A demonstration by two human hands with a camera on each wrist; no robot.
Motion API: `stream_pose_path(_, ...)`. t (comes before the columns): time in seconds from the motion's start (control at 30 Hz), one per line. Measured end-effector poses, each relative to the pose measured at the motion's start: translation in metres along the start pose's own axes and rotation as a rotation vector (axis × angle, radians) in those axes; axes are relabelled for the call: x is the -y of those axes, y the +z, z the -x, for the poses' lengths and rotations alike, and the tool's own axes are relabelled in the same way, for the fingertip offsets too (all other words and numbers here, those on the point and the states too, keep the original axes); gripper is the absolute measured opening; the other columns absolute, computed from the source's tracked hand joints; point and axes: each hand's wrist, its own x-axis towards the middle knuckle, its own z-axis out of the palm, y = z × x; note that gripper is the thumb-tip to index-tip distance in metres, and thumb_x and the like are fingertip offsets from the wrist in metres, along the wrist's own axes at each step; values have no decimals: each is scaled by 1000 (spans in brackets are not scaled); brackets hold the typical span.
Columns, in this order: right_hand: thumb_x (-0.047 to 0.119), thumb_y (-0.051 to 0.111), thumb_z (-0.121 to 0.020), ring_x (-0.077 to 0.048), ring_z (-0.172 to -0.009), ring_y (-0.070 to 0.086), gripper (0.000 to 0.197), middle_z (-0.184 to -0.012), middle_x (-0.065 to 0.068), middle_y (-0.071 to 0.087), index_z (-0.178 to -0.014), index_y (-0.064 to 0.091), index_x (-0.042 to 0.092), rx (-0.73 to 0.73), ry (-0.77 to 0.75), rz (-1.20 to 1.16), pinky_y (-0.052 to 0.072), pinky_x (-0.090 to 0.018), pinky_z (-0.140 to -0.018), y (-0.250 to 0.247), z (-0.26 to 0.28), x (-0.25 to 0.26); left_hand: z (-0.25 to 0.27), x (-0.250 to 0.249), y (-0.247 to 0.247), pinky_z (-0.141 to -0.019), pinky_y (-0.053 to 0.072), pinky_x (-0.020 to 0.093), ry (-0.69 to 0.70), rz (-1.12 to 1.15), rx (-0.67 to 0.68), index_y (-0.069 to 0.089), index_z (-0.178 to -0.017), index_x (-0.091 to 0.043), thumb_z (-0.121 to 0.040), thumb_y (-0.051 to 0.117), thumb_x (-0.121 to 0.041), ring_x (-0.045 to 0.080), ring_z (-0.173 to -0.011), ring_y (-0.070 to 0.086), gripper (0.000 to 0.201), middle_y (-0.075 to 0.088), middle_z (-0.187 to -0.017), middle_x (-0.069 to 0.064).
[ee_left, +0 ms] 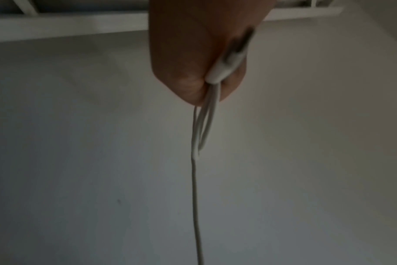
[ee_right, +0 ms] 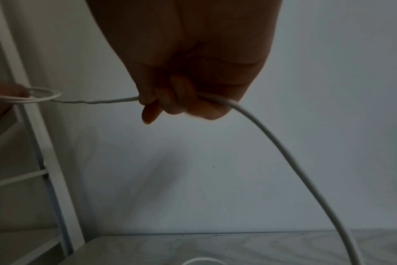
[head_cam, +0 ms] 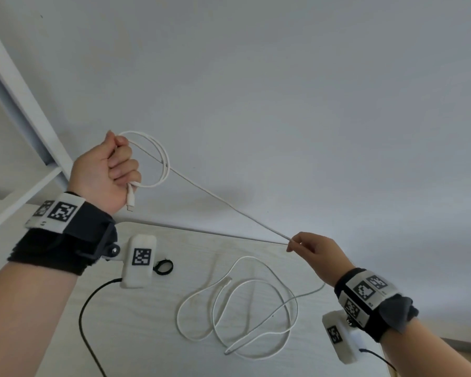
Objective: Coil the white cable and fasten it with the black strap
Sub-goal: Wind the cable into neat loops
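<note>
My left hand (head_cam: 114, 170) is raised above the table's far edge, its fingers curled round a small coil of the white cable (head_cam: 158, 159). The cable's plug (head_cam: 130, 198) hangs below the fist; the left wrist view shows the same plug (ee_left: 229, 59) against the left hand (ee_left: 193, 53). From the coil a taut stretch of cable (head_cam: 229, 205) runs down and right to my right hand (head_cam: 310, 247), which pinches it. In the right wrist view the cable (ee_right: 272, 136) leaves the right hand (ee_right: 193, 80) and drops toward the table. Loose loops of cable (head_cam: 242, 308) lie on the table. The black strap (head_cam: 163, 267), rolled into a ring, lies below my left wrist.
The table (head_cam: 152, 336) is pale wood against a grey-white wall. A white shelf frame (head_cam: 25, 104) stands at the left. A black wire (head_cam: 87, 322) trails from the left wrist camera across the table's near left.
</note>
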Motion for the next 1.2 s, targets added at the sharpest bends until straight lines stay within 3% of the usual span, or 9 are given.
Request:
stream_pose_path(0.13, 26, 55, -89, -9, -39, 33, 19, -37, 8, 37, -73, 65, 27, 21, -47, 92, 28, -17, -45, 4, 3, 14, 3, 19, 12, -32, 22, 13, 32, -211, -103, 44, -71, -21, -100, 32, -34, 2, -30, 29, 34, 36, -41, -11)
stream_pose_path(0.33, 32, 51, -89, -5, -48, 41, 19, -50, 8, 46, -78, 66, 30, 203, -174, 284, 36, -23, -57, 5, 12, 62, 13, 43, 26, -52, 53, 21, 54, -356, -99, 49, -75, -13, -100, 37, -25, 18, -50, 64, 31, 64, -52, 0)
stream_pose_path(0.43, 33, 49, -90, -1, -52, 41, 19, -53, 11, 44, -84, 66, 29, 316, -250, 361, 38, -26, -62, 5, 19, 86, 19, 52, 34, -59, 58, 27, 21, -400, -71, 48, -75, -10, -100, 36, -23, 26, -61, 71, 31, 71, -62, 9)
stream_pose_path(0.73, 29, 50, -91, 2, -56, 43, 18, -55, 15, 45, -89, 67, 24, 535, -458, 355, 39, -26, -66, 15, 33, 136, 29, 79, 45, -73, 57, 39, -99, -552, 2, 46, -78, -11, -101, 35, -28, 35, -77, 71, 31, 74, -91, 17)
stream_pose_path(0.9, 24, 52, -91, 2, -63, 51, 18, -73, 9, 64, -88, 69, 17, 590, -506, 177, 36, -16, -66, 14, 31, 151, 40, 90, 52, -70, 57, 38, -178, -641, 94, 45, -79, -12, -101, 35, -29, 37, -78, 70, 29, 75, -93, 13)
stream_pose_path(0.97, 20, 54, -91, 8, -79, 56, 18, -76, 13, 64, -86, 69, 12, 562, -525, 97, 39, -14, -76, 13, 27, 152, 44, 93, 53, -64, 54, 34, -207, -663, 126, 45, -77, -13, -100, 37, -28, 33, -70, 68, 28, 74, -91, 13)
stream_pose_path(1.03, 19, 55, -90, -3, -101, 57, 18, -80, 12, 65, -84, 69, 11, 514, -543, 35, 40, -23, -94, 13, 20, 149, 47, 96, 54, -58, 47, 28, -243, -653, 145, 49, -72, -14, -98, 42, -27, 23, -59, 58, 29, 66, -80, 11)
stream_pose_path(1.1, 17, 54, -91, -7, -85, 58, 18, -71, 13, 60, -85, 69, 10, 491, -513, -42, 44, -24, -87, 9, 15, 147, 49, 98, 54, -50, 44, 25, -299, -553, 175, 51, -73, -9, -93, 49, -25, 19, -51, 52, 26, 52, -67, 11)
stream_pose_path(1.2, 12, 50, -91, -11, -75, 62, 22, -75, -8, 68, -82, 67, 1, 473, -505, -234, 47, -25, -83, 5, 9, 143, 53, 98, 53, -56, 42, 28, -329, -491, 246, 62, -82, -5, -83, 62, -31, 29, -60, 54, 26, 55, -70, 20)
